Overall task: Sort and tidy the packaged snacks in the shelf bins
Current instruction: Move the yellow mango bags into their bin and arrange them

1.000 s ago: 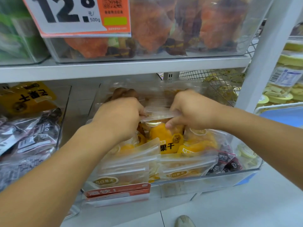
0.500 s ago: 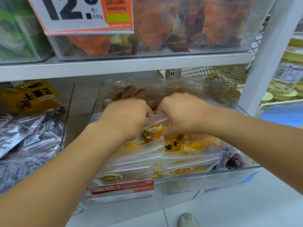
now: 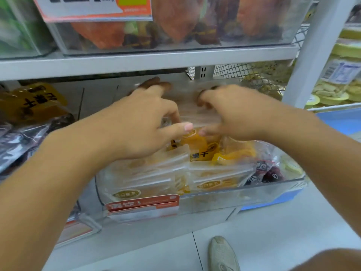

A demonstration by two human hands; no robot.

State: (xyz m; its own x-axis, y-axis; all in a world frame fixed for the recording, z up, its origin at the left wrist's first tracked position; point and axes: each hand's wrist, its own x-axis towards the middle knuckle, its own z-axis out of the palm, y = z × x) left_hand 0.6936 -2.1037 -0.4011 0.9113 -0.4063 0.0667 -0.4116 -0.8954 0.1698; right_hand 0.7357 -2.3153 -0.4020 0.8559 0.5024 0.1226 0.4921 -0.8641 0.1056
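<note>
A clear shelf bin [image 3: 259,189] holds several clear packets of yellow dried fruit [image 3: 156,177], stacked upright in rows. Dark purple packets [image 3: 270,173] are wedged at its right end. My left hand [image 3: 140,124] and my right hand [image 3: 234,112] are both deep in the bin and grip the blurred clear top of a rear packet [image 3: 193,114]. On each hand the fingers reach behind the plastic and the thumb presses its front. A yellow packet with black characters [image 3: 197,149] stands just below my thumbs.
Above is a shelf board [image 3: 136,61] carrying a bin of orange dried fruit [image 3: 175,22] with a price card [image 3: 93,8]. A left bin holds dark packets [image 3: 21,139]. A white post [image 3: 312,55] and tubs of yellow slices [image 3: 338,89] stand right. A shoe [image 3: 222,253] is below.
Both hands have moved up and further back in the bin, and their fingers have spread over the clear packet top. The view has tilted down slightly.
</note>
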